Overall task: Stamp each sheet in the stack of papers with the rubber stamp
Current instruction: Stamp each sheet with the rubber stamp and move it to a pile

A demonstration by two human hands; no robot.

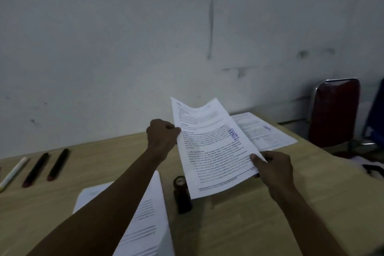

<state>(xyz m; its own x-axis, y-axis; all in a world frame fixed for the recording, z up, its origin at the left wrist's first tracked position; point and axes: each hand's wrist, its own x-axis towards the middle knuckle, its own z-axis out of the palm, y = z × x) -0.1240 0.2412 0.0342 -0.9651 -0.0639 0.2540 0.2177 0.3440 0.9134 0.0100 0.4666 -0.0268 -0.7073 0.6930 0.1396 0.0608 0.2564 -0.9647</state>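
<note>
A sheet (212,147) was held up over the table (239,224), between the left hand (162,134) and the right hand (272,167). The stamp (182,195) stood under its near edge. The stack (143,218) lay left of the stamp. More sheets (268,131) lay behind. Three pens (35,169) lay far left.

Single view, from a head-worn camera above the desk's (239,224) near edge. It faces forward and down across the desktop toward the far edge and the wall (124,37) behind it. Close range: both forearms run in from the bottom. Wide-angle lens; no second view.
</note>
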